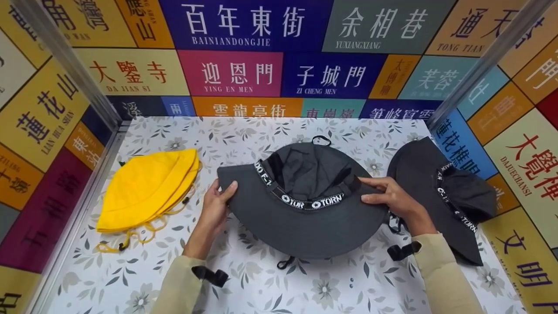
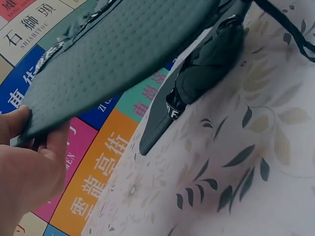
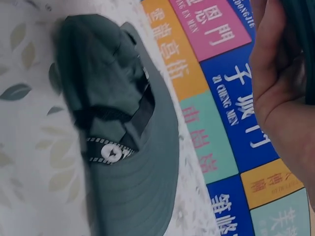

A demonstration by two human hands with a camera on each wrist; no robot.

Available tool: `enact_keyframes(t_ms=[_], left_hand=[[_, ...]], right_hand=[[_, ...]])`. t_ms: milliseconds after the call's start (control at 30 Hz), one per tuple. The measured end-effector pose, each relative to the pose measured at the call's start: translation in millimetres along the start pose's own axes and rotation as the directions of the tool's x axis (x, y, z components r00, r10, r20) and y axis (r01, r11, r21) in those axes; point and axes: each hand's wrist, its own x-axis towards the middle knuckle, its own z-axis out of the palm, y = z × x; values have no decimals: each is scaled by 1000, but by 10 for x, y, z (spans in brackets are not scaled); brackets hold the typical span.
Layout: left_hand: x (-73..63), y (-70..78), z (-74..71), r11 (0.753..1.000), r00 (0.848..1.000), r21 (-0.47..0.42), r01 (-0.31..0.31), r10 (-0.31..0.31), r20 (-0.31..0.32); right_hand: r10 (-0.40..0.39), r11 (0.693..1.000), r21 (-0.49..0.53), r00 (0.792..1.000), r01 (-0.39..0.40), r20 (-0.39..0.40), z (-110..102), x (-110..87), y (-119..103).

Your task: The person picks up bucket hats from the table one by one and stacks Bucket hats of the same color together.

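A dark grey bucket hat (image 1: 305,231) with a black-and-white lettered band is held up by its brim, crown side showing in the head view. My left hand (image 1: 216,204) pinches the brim's left end, thumb on top; the left wrist view shows this hand (image 2: 37,162) gripping the brim corner. At the brim's right side my right hand (image 1: 394,198) grips with thumb and fingers. This hand (image 3: 283,98) is partly cut off in the right wrist view. Another dark grey hat (image 1: 418,183) with a similar band lies just right of the right hand.
Folded yellow hats (image 1: 144,192) with layered brims and yellow cords lie at the left. A flower-patterned white cloth (image 1: 324,288) covers the table. Panels with lettered signs (image 1: 231,72) stand at the back and both sides, joined by metal posts (image 1: 479,69).
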Motion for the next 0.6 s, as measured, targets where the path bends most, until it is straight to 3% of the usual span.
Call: enact_keyframes(t_ms=[133,300,433,600], left_hand=[[-17,-61,-92,997,998,60,42,-45,38],[-11,-137,-214,994,994,98,47,-56,96],[-19,-232,-287,988,998,151,28,-38,58],[-74,-334,-374,985,998,158,70,-71,-3]], right_hand=[[131,989,-64,990,-135,-53,-15,-45,93],[233,949,-174,956,-263,-177,19,-39,195],[280,912,-229,925,-340,-257,85,14,277],[285,870,-324,916,-371,-283,178,45,378]])
